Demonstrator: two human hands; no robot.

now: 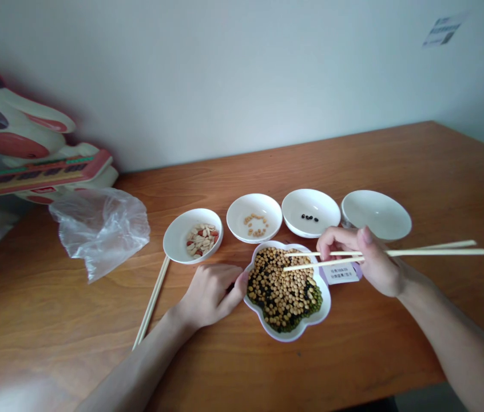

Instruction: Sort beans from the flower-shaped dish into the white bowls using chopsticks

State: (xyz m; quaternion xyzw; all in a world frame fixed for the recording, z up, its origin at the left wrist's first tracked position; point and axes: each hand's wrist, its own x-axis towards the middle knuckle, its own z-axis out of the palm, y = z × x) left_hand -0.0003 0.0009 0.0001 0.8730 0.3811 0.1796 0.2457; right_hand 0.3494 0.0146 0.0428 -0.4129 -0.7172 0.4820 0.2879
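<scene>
At lower centre of a wooden table [396,160], a flower-shaped bowl of mixed beans [306,326] is steadied by the left hand [210,294] at its rim. The right hand [366,260] grips chopsticks [417,252], tips over the beans. Four small white dishes [310,212] line up behind; a plastic bag [100,229] and spare chopsticks [151,300] lie left.

4 small bowls [254,216] stand in a row behind the bean bowl [287,293]; spare chopsticks [151,302] lie left of it, a plastic bag [100,229] farther left.
</scene>
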